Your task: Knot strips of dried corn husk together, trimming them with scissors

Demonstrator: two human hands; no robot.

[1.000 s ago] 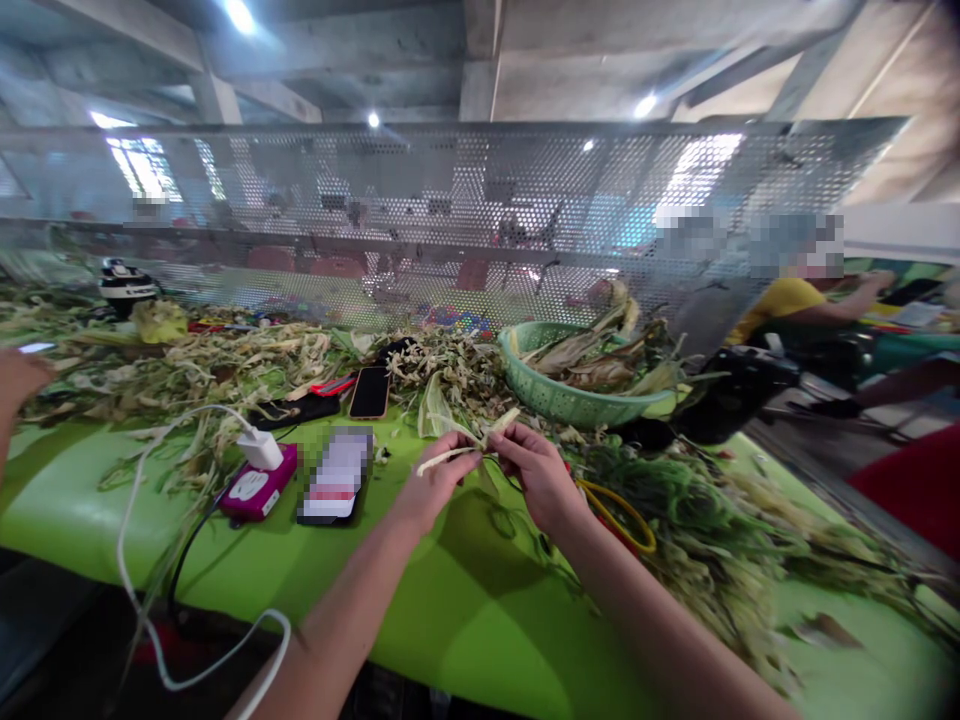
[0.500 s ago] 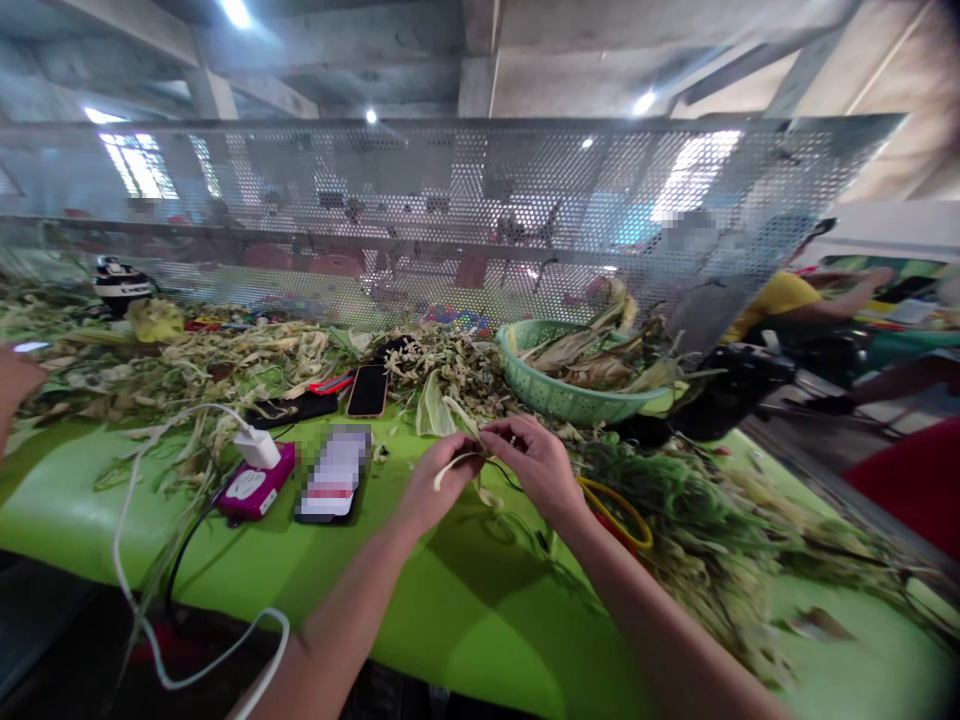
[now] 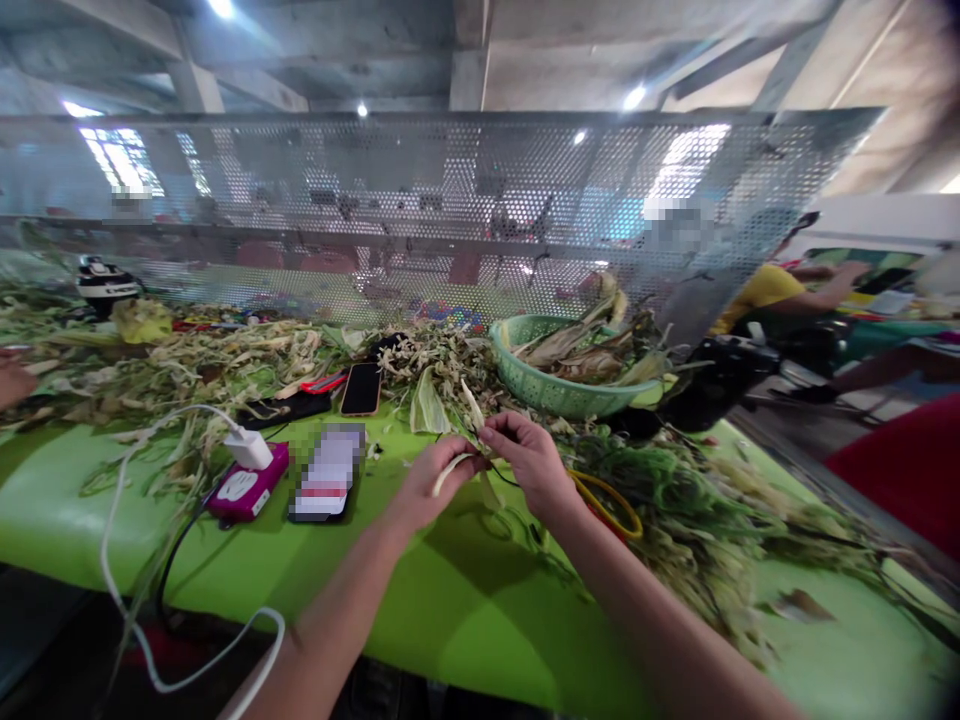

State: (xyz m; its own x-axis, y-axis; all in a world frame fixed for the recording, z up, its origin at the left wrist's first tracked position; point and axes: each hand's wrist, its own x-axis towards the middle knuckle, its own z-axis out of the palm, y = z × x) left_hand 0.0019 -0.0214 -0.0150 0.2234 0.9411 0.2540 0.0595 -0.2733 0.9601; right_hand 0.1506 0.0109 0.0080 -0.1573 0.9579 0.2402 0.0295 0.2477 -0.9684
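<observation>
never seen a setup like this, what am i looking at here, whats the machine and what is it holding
There is no machine: these are a person's bare hands. Every picture comes from one camera worn on that person's head, looking forward and down. The left hand and right hand meet near the middle, pinching thin pale strips that look like husk. On the green surface lie heaps of dried plant material, two phones, a purple box with a white plug in it, and a green basket holding more husks. Another person's hand shows at the left edge.
</observation>
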